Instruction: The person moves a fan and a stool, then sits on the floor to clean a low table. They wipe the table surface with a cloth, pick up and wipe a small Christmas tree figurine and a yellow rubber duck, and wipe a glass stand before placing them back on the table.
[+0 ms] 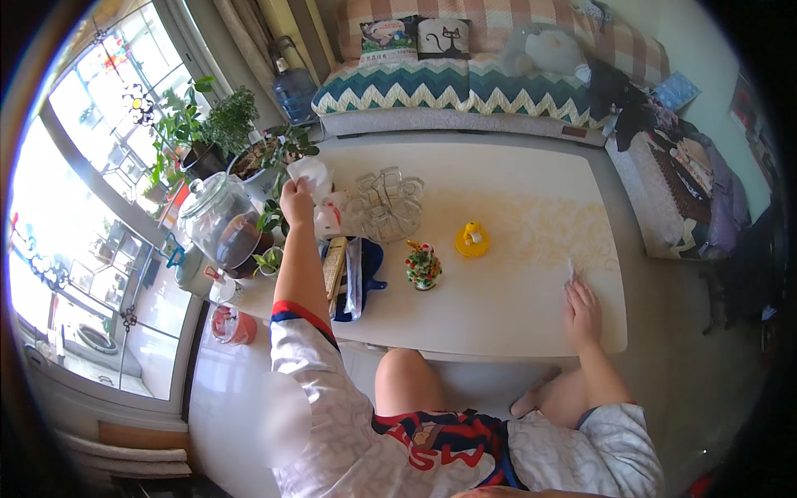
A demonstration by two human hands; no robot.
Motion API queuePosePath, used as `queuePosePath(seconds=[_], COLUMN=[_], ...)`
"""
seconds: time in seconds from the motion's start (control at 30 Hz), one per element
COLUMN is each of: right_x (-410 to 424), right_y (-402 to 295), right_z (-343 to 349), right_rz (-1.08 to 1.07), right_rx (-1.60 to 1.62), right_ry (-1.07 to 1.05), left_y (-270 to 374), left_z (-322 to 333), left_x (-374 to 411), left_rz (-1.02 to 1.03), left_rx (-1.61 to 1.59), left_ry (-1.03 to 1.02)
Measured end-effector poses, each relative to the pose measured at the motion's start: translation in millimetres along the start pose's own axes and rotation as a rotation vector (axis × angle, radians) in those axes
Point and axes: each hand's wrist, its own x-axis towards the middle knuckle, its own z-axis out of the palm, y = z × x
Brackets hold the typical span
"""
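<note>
My left hand (pixel 297 202) is stretched out to the table's far left, fingers on a white tissue (pixel 313 177). Beside it stands a white pack with red marks (pixel 328 219); what it holds is unclear. My right hand (pixel 584 311) lies low over the right side of the white table (pixel 498 317), gripping a small crumpled whitish piece (pixel 571 269), paper or plastic. Yellowish smears (pixel 529 215) spread over the tabletop beyond that hand. Between my hands are a round yellow object with a small figure on top (pixel 472 239) and a small decorated Christmas tree (pixel 423 267).
Several clear glass mugs (pixel 389 202) stand together near the tissue. A dark blue tray (pixel 372 274) carries a remote control (pixel 334 264). A lidded glass jar with dark contents (pixel 221 224) and potted plants (pixel 230 118) line the left. A sofa (pixel 448 121) stands beyond.
</note>
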Motion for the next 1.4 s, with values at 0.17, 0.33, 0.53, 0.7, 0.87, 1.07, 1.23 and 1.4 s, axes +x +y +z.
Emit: queuePosePath(seconds=[0.17, 0.33, 0.53, 0.7, 0.87, 1.07, 1.23, 1.4], right_x=[1.4, -1.3, -6.6, -4.2, -3.3, -5.0, -8.7, -4.4], right_y=[2.1, 0.5, 7.3, -30.7, 22.8, 27.4, 21.0, 13.5], right_z=[0.7, -2.5, -1.7, 54.2, 12.0, 29.3, 26.2, 12.6], right_rz=[-0.023, 0.051, 0.018, -0.037, -0.049, -0.022, -0.028, 0.011], right_rx=[-0.014, -0.034, -0.042, 0.169, -0.044, -0.021, -0.014, -0.005], right_ry=[0.023, -0.066, 0.003, -0.009, 0.033, 0.007, 0.014, -0.046], left_y=[34.4, 102.3, 264.2, 333.3, 344.4, 348.1, 342.2, 341.5], left_z=[-6.2, -32.5, -131.9, -170.1, -197.0, -211.6, -223.8, -226.4], left_x=[1.7, -52.5, -259.2, -364.0, -388.6, -397.5, -396.3, -411.2], left_rz=[-0.062, -0.079, 0.552, 0.786, 0.873, 0.95, 0.983, 0.974], left_rx=[-0.754, -0.997, -1.494, -1.579, -1.877, -1.871, -1.871, -1.868], left_ry=[0.154, 0.051, -0.381, -0.77, -0.833, -0.736, -0.641, -0.643])
